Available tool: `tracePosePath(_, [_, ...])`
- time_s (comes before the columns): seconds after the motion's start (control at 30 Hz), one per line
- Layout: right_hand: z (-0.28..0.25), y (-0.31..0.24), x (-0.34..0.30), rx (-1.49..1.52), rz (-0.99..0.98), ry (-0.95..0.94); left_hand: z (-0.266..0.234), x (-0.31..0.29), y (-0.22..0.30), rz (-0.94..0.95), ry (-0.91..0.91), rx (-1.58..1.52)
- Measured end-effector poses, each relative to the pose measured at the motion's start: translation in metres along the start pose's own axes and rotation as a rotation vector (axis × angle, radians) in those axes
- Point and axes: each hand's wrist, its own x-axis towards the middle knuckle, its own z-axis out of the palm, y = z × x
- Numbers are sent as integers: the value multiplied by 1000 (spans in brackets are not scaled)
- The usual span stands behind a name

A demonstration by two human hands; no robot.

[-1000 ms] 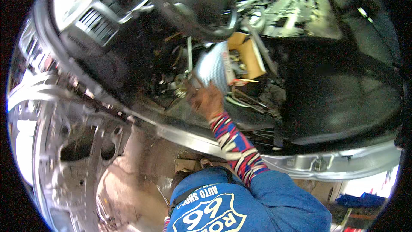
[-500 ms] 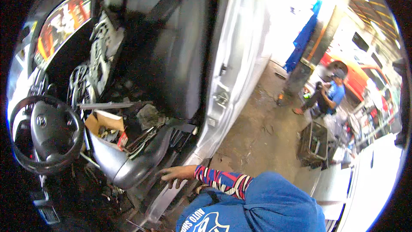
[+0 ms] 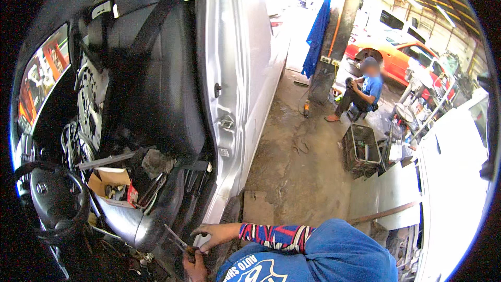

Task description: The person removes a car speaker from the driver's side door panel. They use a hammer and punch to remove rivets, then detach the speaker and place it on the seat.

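My left hand (image 3: 195, 268), low in the picture, is closed around the handle end of a slim hand tool (image 3: 176, 236). Its thin metal shaft points up and left toward the car seat; its exact kind is hard to make out. Just above and to the right, my right hand (image 3: 213, 234) reaches in from a patterned sleeve with its fingers apart and curved. Its lower fingers come close to the tool's handle; whether they touch it I cannot tell. Both hands are at the door sill (image 3: 213, 214) of a silver car, beside the black seat (image 3: 156, 83).
An open cardboard box (image 3: 110, 176) of small parts lies on the seat cushion, with several long tools (image 3: 156, 192) beside it. The steering wheel (image 3: 58, 198) is at left. Outside, a person (image 3: 365, 91) sits near a pillar (image 3: 334, 42); a dark crate (image 3: 360, 149) stands nearer.
The view has swung to the right. My left hand has come into sight with the slim tool, and my right hand is now close to it.
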Motion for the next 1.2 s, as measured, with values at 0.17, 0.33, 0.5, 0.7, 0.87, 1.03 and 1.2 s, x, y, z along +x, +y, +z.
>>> tracePosePath(0.17, [10, -27, 1, 231, -10, 152, 13, -14, 54, 385, -236, 508])
tracePosePath(0.33, [20, -37, 13, 505, -78, 74, 12, -30, 62, 4, -230, -66])
tracePosePath(0.5, [46, -27, 23, 568, -41, 169, 2, -34, 54, -66, -216, -82])
tracePosePath(0.7, [47, -28, 31, 605, 17, 435, 2, -43, 68, -8, -257, -123])
tracePosePath(0.87, [45, -44, 20, 489, 189, 618, -2, -52, 76, -1, -346, -210])
tracePosePath(1.03, [52, -7, 40, 936, 71, 596, -6, -60, 74, 78, -341, -280])
tracePosePath(1.2, [52, 29, 53, 1008, -117, 495, -6, -75, 79, 123, -295, -275])
